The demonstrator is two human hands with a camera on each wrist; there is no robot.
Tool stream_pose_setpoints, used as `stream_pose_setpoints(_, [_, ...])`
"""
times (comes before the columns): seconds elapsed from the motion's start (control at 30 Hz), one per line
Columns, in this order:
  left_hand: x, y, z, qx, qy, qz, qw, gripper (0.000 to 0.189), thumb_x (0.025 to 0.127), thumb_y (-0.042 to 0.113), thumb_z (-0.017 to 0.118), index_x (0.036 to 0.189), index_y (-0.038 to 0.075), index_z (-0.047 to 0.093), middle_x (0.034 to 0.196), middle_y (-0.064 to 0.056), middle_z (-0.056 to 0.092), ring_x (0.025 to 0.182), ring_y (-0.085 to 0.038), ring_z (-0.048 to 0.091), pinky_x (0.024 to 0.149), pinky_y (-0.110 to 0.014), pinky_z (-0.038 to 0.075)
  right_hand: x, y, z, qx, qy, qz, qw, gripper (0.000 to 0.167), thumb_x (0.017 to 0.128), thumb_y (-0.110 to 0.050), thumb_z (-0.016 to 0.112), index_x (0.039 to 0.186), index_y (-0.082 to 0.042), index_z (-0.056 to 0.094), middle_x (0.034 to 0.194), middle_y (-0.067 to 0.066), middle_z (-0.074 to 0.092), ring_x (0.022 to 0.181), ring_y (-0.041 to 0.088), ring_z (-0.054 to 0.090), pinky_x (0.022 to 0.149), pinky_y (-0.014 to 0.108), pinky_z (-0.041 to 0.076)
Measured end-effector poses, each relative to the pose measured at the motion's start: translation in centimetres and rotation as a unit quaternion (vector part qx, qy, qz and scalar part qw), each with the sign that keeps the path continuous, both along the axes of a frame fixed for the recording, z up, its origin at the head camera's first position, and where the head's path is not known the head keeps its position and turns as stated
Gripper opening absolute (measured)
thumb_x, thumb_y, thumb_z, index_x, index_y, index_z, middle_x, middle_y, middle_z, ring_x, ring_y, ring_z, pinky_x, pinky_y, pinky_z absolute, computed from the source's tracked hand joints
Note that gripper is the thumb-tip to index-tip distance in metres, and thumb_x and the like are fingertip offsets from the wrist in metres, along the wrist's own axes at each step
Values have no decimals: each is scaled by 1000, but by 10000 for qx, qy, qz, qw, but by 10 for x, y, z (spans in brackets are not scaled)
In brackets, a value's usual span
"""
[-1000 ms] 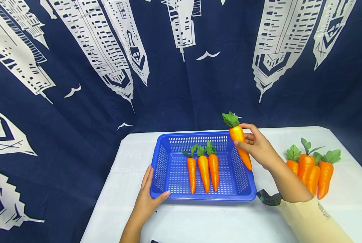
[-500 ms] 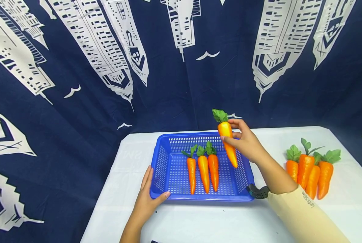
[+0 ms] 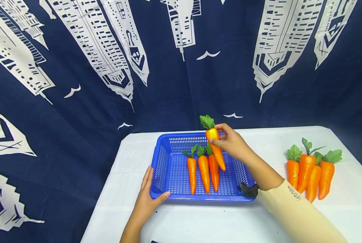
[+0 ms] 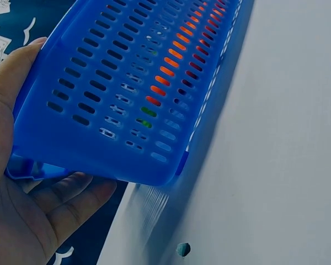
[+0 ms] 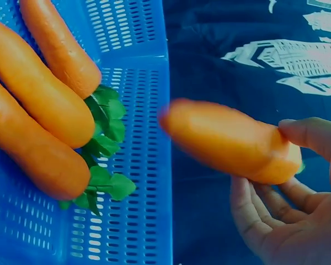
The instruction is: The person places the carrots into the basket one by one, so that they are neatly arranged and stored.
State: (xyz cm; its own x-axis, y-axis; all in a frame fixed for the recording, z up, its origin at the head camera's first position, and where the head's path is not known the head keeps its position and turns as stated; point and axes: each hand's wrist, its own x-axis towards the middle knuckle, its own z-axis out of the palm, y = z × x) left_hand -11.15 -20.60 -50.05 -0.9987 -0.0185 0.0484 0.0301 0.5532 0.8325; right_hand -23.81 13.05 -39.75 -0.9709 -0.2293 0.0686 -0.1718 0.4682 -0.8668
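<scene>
My right hand pinches an orange carrot near its leafy top, thumb on one side and fingers on the other. The carrot hangs tip down over the blue plastic basket, overlapping the rightmost of three carrots lying in a row inside. In the right wrist view the held carrot points its tip toward the basket, above those carrots. My left hand rests against the basket's near left corner, thumb on the front rim, fingers straight along the side; the left wrist view shows this thumb on the rim.
Several more carrots with green leaves lie grouped on the white-covered table, right of the basket. A navy cloth with white building prints hangs behind. The right wrist wears a black strap device near the basket's front right corner.
The right hand has carried its carrot leftward, from the basket's right wall to over the row of carrots, dipping slightly lately. The left hand and basket stay put.
</scene>
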Motion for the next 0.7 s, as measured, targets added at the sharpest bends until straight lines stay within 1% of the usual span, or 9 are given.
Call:
stream_pose_setpoints(0.07, [0, 0, 0, 3, -8, -1, 10000, 109, 82, 38, 84, 164, 26, 13, 171, 13, 3, 159, -32, 9, 122, -65, 15, -2, -4, -3, 106, -43, -43, 9999, 55, 95, -29, 70, 139, -7, 46, 129, 23, 63, 117, 38, 66, 87, 45, 62])
stream_pose_setpoints(0.2, [0, 0, 0, 3, 7, -5, 10000, 109, 82, 39, 84, 164, 25, 14, 171, 13, 3, 159, -32, 9, 122, -66, 15, -7, -10, -12, 51, -155, -73, 9998, 52, 95, -23, 71, 134, -5, 41, 136, 23, 56, 117, 39, 66, 87, 44, 62])
stream_pose_setpoints(0.3, [0, -1, -1, 34, 20, -23, 10000, 108, 82, 39, 84, 164, 24, 14, 171, 13, 4, 159, -32, 9, 122, -66, 15, -10, -15, -20, 23, -196, -73, 9998, 48, 95, -18, 70, 128, -5, 37, 138, 24, 52, 113, 39, 68, 80, 38, 62])
stream_pose_setpoints(0.4, [0, -1, -1, 72, 22, -33, 10000, 108, 82, 38, 84, 164, 23, 15, 171, 12, 4, 159, -32, 9, 122, -66, 14, -12, -18, -27, 110, -145, 7, 9998, 45, 96, -16, 68, 126, -6, 36, 136, 27, 53, 100, 35, 71, 72, 34, 62])
stream_pose_setpoints(0.47, [0, -1, -1, 88, 23, -38, 10000, 108, 82, 37, 84, 164, 23, 15, 171, 11, 4, 159, -32, 9, 123, -66, 14, -13, -20, -32, 236, -139, 123, 9995, 43, 97, -15, 66, 128, -7, 37, 137, 28, 54, 91, 31, 71, 70, 33, 62])
stream_pose_setpoints(0.53, [1, -1, -1, 113, 15, -42, 9999, 108, 82, 37, 84, 164, 23, 15, 171, 12, 4, 159, -31, 9, 123, -65, 14, -15, -22, -35, 365, -195, 268, 9988, 41, 98, -15, 64, 132, -10, 42, 133, 27, 58, 84, 29, 70, 69, 33, 61])
stream_pose_setpoints(0.57, [1, -1, -1, 110, 7, -39, 9999, 108, 82, 37, 84, 164, 23, 15, 171, 12, 4, 159, -31, 8, 123, -65, 14, -16, -22, -37, 485, -185, 347, 9980, 41, 99, -15, 63, 135, -11, 45, 132, 27, 59, 84, 28, 69, 71, 34, 61])
stream_pose_setpoints(0.6, [0, -1, -1, 113, 11, -46, 9999, 108, 82, 37, 84, 164, 23, 15, 171, 12, 4, 159, -31, 8, 123, -65, 14, -17, -22, -38, 597, -199, 409, 9972, 40, 99, -15, 62, 137, -12, 48, 131, 25, 59, 88, 29, 69, 75, 37, 61])
stream_pose_setpoints(0.7, [0, -1, 0, 101, -1, -38, 9999, 108, 82, 37, 84, 164, 24, 15, 171, 13, 4, 159, -30, 8, 123, -64, 14, -20, -21, -43, 814, -255, 546, 9949, 40, 99, -15, 61, 139, -11, 57, 129, 22, 62, 103, 34, 66, 90, 46, 59])
